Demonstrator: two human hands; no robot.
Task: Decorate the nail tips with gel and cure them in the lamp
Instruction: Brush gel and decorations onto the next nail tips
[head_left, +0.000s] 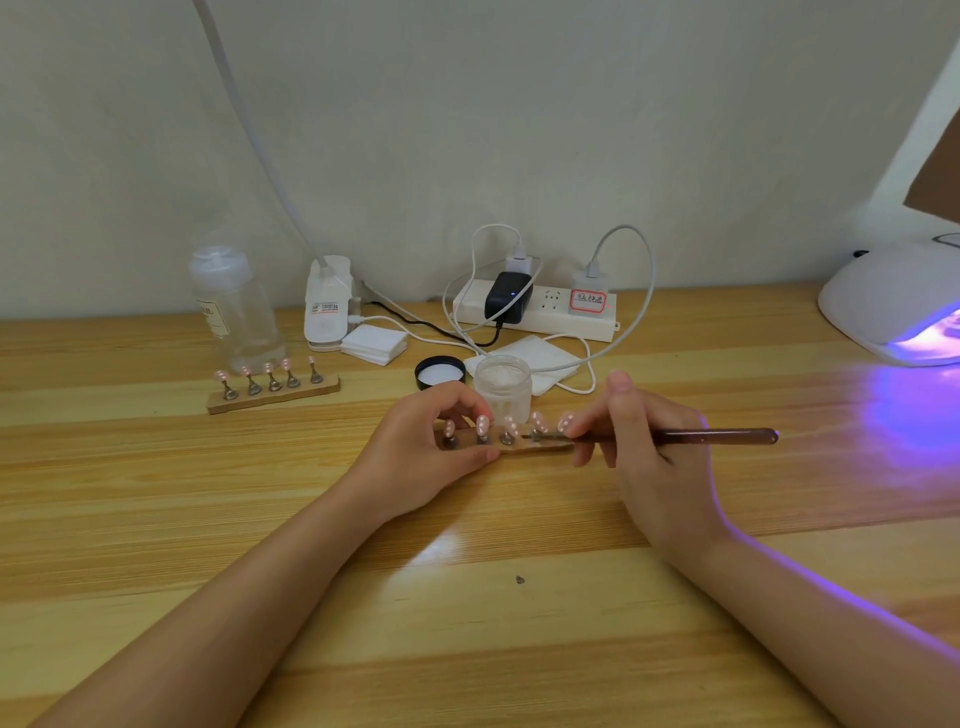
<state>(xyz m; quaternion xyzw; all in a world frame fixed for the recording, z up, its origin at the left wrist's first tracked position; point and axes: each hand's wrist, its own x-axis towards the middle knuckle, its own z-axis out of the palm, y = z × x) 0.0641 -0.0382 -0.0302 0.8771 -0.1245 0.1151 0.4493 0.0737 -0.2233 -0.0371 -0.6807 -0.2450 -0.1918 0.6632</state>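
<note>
Left hand pinches the near wooden nail-tip stand at its left end, on the tabletop mid-frame. Right hand grips a brown brush, tip at the stand's right-side pink nail tips. Open gel jar sits just behind. Lit lamp far right; second stand to the left.

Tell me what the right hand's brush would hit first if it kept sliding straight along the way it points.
Likely the metal stands on the wooden nail-tip holder: the right hand aims the brush leftward along it, toward the left hand gripping its far end. Depth is uncertain.
</note>
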